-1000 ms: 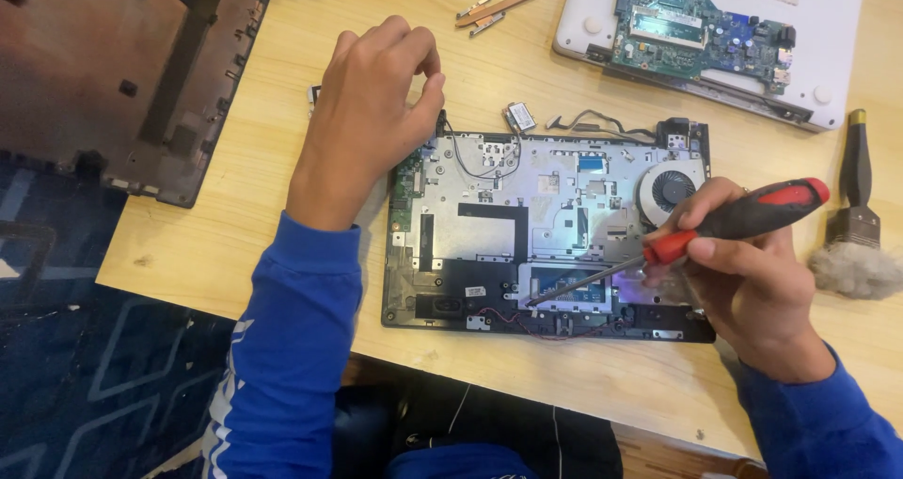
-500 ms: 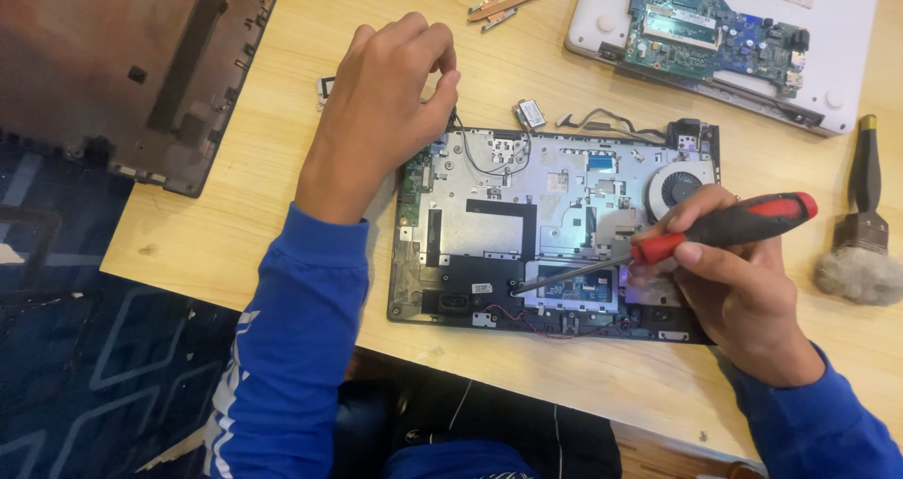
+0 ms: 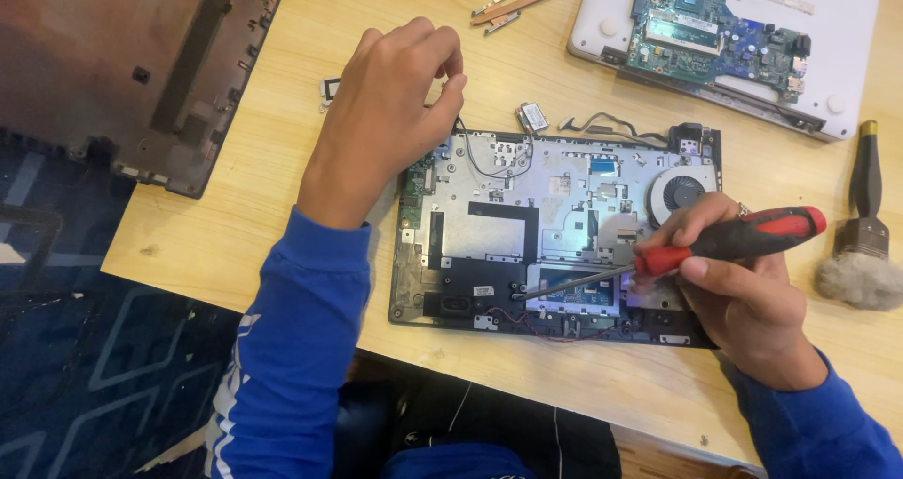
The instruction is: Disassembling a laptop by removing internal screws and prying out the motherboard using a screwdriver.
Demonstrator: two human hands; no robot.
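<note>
Fingers [image 3: 701,270] of right hand [image 3: 743,300] grip one screwdriver [image 3: 677,256]; one open laptop chassis [image 3: 489,225].

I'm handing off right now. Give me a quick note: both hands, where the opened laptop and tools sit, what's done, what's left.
Left hand: closed, resting on the top-left corner of the opened laptop base.
Right hand: grips the red-handled screwdriver, tip down near the lower middle of the base.
Done: cover off, the fan and internals exposed.
Left: screws at the tip; whether any are out cannot be told.
Nearby: brush right, white laptop with bare board behind.
</note>
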